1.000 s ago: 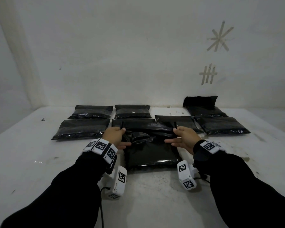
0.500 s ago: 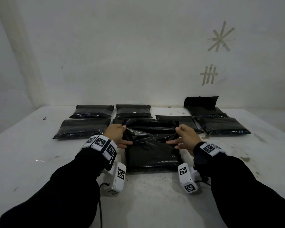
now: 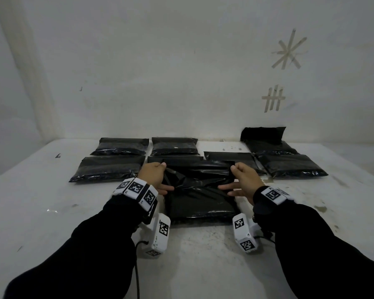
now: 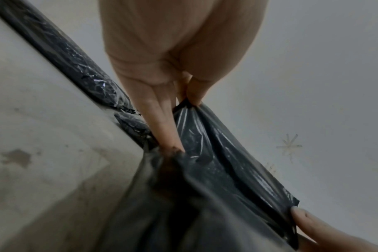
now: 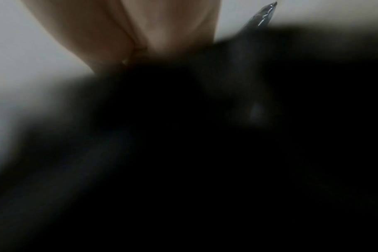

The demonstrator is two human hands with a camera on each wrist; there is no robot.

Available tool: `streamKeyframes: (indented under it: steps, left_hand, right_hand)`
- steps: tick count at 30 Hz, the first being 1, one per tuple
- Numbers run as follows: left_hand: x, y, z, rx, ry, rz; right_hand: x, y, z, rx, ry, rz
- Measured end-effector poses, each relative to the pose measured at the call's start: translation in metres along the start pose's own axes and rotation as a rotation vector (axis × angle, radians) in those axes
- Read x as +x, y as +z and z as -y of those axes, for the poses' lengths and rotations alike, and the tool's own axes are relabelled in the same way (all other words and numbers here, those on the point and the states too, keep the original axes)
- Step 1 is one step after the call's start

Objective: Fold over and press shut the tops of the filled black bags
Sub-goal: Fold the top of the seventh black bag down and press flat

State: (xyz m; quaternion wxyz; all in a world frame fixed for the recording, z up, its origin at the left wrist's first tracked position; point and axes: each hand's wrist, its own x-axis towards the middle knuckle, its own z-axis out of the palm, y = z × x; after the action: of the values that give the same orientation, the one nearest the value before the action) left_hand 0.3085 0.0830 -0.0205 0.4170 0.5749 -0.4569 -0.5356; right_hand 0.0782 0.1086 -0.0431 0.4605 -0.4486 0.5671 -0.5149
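Note:
A filled black bag (image 3: pixel 200 203) lies on the white table in front of me, its loose top flap (image 3: pixel 198 171) lifted off the body. My left hand (image 3: pixel 154 175) pinches the flap's left corner, and my right hand (image 3: pixel 241 180) pinches the right corner. The left wrist view shows thumb and finger of the left hand (image 4: pixel 183 100) clamped on the flap (image 4: pixel 216 153), with the other fingers stretched along the crumpled plastic. Blurred black plastic (image 5: pixel 205 145) fills most of the right wrist view under the right hand (image 5: pixel 140 34).
Several more filled black bags lie behind: two rows at back left (image 3: pixel 108 168) (image 3: pixel 174 146), and others at back right (image 3: pixel 289 165), the rearmost (image 3: pixel 262 134) with its top standing up. The white table (image 3: pixel 52 212) meets the wall behind them. Tape marks (image 3: pixel 288 52) are on the wall.
Both hands have raised the bag's top flap and drawn it taut between them, moving slightly up and away from me. The bag's body stays in place.

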Motion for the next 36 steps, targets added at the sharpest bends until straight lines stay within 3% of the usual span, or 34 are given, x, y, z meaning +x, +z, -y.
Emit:
streamKeyframes:
  steps: [8,20,36]
  left_hand:
    - [0.0013,0.0026,-0.0001,-0.032,0.071,-0.039]
    - [-0.0007,0.0066,0.0012,-0.067,0.005,0.003]
    - [0.0008,0.0059,0.0086,-0.044,0.058,0.012]
  right_hand:
    - [0.0016,0.0006,-0.0011,-0.002,-0.043,-0.031]
    - [0.0013,-0.0022,-0.0053,0.032,-0.025,-0.024]
    - [-0.0033,-0.0004,-0.0029,0.017,-0.025,-0.012]
